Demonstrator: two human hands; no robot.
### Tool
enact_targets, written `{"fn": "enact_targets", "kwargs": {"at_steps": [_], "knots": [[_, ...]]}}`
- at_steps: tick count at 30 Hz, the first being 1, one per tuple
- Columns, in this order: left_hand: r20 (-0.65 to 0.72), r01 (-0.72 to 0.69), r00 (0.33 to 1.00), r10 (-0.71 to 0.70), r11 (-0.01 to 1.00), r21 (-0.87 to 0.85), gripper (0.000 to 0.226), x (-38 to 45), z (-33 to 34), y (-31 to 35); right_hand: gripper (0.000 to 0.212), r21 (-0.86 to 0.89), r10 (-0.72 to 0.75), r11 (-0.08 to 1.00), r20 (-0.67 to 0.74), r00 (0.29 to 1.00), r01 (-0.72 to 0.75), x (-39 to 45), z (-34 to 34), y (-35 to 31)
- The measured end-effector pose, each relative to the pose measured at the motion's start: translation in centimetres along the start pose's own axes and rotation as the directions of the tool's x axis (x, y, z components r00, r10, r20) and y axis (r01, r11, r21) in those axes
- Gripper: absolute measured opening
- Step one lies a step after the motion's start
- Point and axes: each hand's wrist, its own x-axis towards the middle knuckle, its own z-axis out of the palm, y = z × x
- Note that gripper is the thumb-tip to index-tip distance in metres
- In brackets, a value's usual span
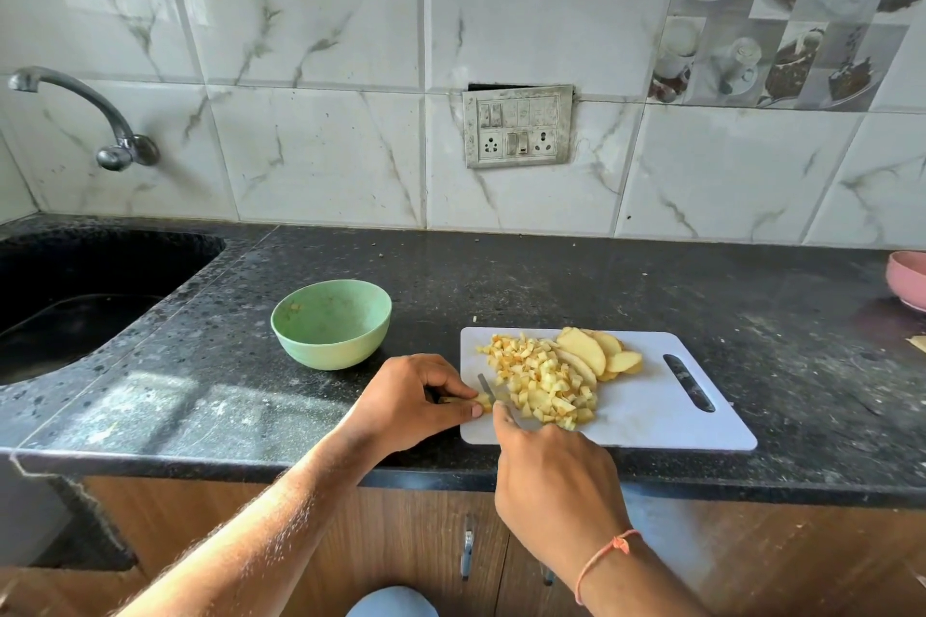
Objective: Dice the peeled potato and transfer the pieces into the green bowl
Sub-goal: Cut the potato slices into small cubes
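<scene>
Left hand [406, 398] pinches pale potato strip [482, 400] at white board's [646, 411] left edge; right hand [553, 476] grips thin knife [486, 386]; smooth green bowl [330, 323] far-left.

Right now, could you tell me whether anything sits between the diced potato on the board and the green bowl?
Only the left hand, resting at the board's left edge. Beyond it, bare counter separates the dice from the bowl.

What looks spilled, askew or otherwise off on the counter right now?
One small potato bit lies on the dark counter just off the cutting board's far left corner. The board itself sits skewed to the counter edge. The green bowl stands upright, and the diced pile stays on the board.
</scene>
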Motion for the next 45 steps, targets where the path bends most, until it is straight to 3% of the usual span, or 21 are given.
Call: {"fn": "enact_targets", "kwargs": {"at_steps": [9, 14, 25, 38, 45], "knots": [[-0.027, 0.066, 0.997, -0.066, 0.998, -0.009, 0.016, -0.1, 0.2, 0.3, 0.069, 0.023, -0.008, 1.000, 0.118, 0.993, 0.005, -3.7, -0.8, 1.7], [-0.043, 0.084, 0.995, -0.085, 0.996, -0.014, 0.017, -0.6, 0.3, 0.8, 0.065, 0.021, 0.048, 0.999, 0.058, 0.997, -0.049, -3.0, 0.0, 2.7], [-0.005, 0.078, 0.997, -0.078, 0.997, 0.015, 0.033, -0.5, -0.4, 0.6, 0.055, 0.202, 0.052, 0.979, -0.109, 0.993, -0.029, -2.0, 0.1, 2.4], [0.005, 0.083, 0.997, -0.083, 0.996, -0.015, 0.015, -0.3, -0.1, 0.0, 0.063, 0.012, -0.032, 0.999, -0.007, 0.999, 0.032, -0.4, 0.1, -0.1], [-0.012, 0.106, 0.994, -0.106, 0.994, -0.031, 0.014, -0.4, 0.2, -0.3, 0.065, 0.037, -0.069, 0.997, 0.045, 0.997, 0.068, -1.9, 0.3, 0.9]]}}
